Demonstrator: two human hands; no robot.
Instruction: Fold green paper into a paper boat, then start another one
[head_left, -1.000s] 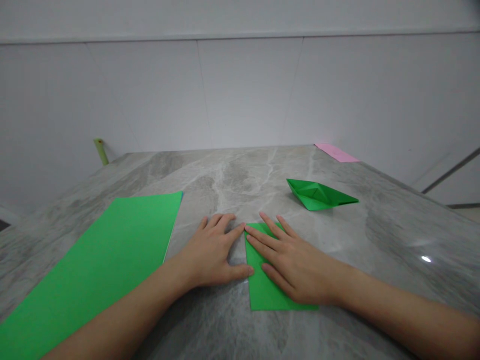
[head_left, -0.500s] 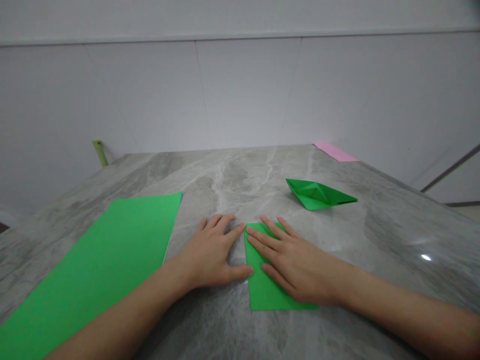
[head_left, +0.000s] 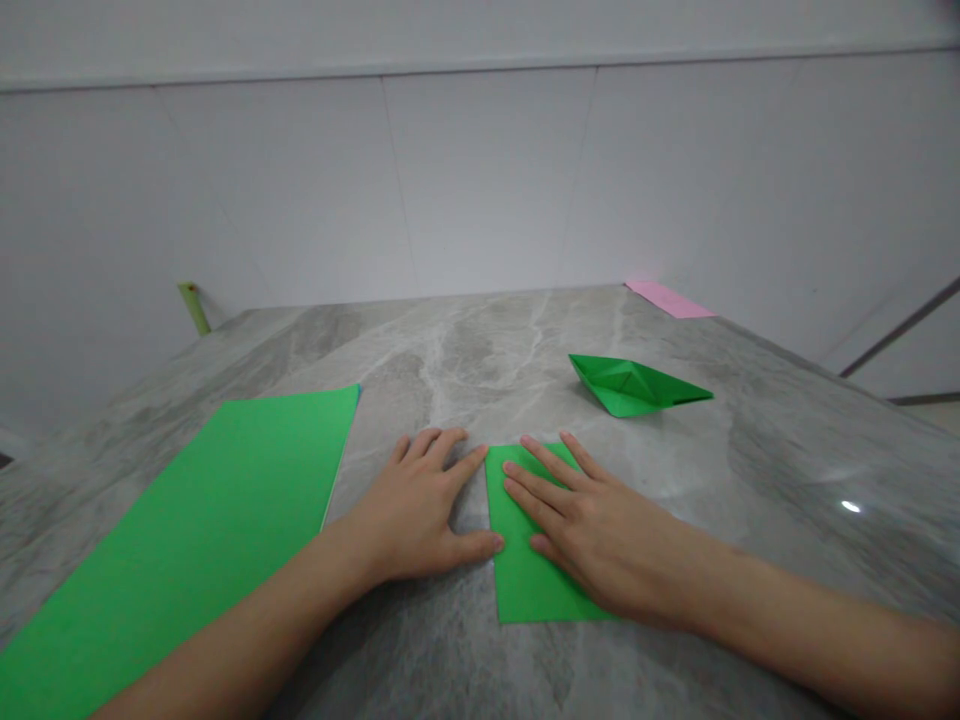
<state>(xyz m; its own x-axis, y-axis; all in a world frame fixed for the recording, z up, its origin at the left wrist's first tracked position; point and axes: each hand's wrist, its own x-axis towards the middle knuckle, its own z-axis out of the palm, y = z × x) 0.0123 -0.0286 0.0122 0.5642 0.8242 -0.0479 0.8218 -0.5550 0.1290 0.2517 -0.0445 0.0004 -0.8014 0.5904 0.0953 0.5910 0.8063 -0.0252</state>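
Note:
A small green sheet of paper [head_left: 517, 585], which looks folded, lies flat on the marbled grey table. My right hand [head_left: 596, 525] rests palm down across it, fingers spread, covering its right part. At the paper's left edge is my left hand [head_left: 424, 510], open, with the thumb and index fingertips touching that edge and the other fingers on the table. Beyond my right hand sits a folded green paper boat [head_left: 637, 388], apart from both hands.
A large green sheet or stack of paper [head_left: 217, 500] lies at the left, partly under my left forearm. Pink paper [head_left: 670, 299] lies at the table's far right corner. A light green object [head_left: 195, 308] stands at the far left by the white wall [head_left: 487, 190].
My right hand has slid slightly to the right over the small green paper, baring a bit more of its surface. My left hand has stayed at the paper's left edge.

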